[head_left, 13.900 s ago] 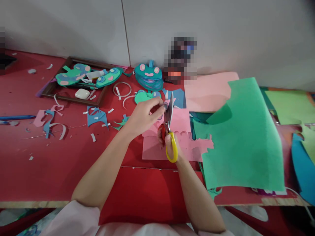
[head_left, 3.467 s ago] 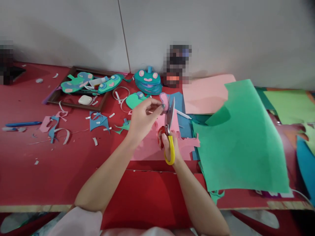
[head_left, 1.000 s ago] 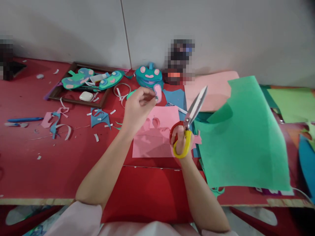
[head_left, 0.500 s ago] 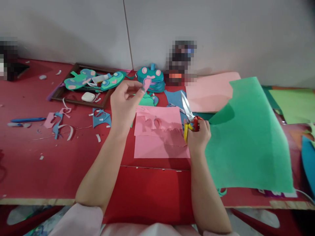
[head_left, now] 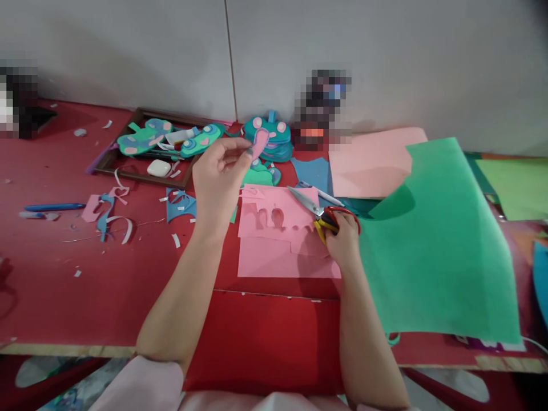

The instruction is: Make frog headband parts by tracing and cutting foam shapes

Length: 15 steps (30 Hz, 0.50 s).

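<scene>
Pink curved cutout with a bluish-purple border, thin and paper- or felt-like (head_left: 260,141) - up in the air over the rear-middle of the red worktop (head_left: 55,311), held by its lower end. Left hand (head_left: 220,178) has it: thumb and fingertips closed in a pinch, no gap visible. Long axis runs from the pinch up toward the worktop's rear edge, leaning right; most of the piece sticks out free past the fingertips.

In view it overlaps the layered teal stack with a frog-like face (head_left: 276,149) near the rear edge. Can't tell the gap between them; cutout reads as in front.

Right hand (head_left: 345,234) is farther off, closer to the worktop's front edge and to the right. Fingers wrapped on the steel scissors with red-and-yellow handles (head_left: 319,212); blades look together, tips angled left and rearward - away from the front edge, roughly toward the left hand's side, well apart from the cutout.

Under the scissors: overlapping pink sheets with cut notches and a hole (head_left: 262,260); can't tell if the blades touch them. Large green sheet (head_left: 445,251) sits just right of the right hand, reaching the front edge.
</scene>
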Motion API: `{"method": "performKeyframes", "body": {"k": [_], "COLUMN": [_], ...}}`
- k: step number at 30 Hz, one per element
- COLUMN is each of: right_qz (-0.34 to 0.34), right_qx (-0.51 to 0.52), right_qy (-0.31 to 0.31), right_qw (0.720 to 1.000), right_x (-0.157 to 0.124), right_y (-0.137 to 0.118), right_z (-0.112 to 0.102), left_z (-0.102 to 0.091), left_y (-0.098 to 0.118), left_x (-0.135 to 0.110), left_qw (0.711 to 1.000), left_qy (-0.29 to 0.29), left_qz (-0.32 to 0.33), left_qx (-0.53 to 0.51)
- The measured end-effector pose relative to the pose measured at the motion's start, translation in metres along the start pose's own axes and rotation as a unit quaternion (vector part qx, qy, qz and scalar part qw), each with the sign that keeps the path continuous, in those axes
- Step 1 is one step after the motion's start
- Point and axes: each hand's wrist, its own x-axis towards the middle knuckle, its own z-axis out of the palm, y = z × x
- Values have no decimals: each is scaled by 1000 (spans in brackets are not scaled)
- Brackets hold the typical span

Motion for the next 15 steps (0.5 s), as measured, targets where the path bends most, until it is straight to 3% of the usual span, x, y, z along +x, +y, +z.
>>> {"method": "performKeyframes", "body": {"k": [5, 9, 12, 15], "right_qz": [-3, 2, 13, 39], "right_qx": [1, -9, 17, 111], "right_qy": [-31, -22, 1, 64], "right_qw": [1000, 1000, 1000, 991], "right_x": [-1, -1, -2, -2], "right_y": [-3, -10, -17, -22], "right_z": [0, -1, -3, -8], "left_z": [-2, -3, -2, -1], "left_y": [2, -2, -3, -2], "left_x": [1, 2, -1, -4], "left_qw": [999, 999, 998, 996], "left_qy": [-1, -24, -32, -42], "left_qz": [-5, -5, -13, -10], "left_qx": [34, 48, 60, 76]}}
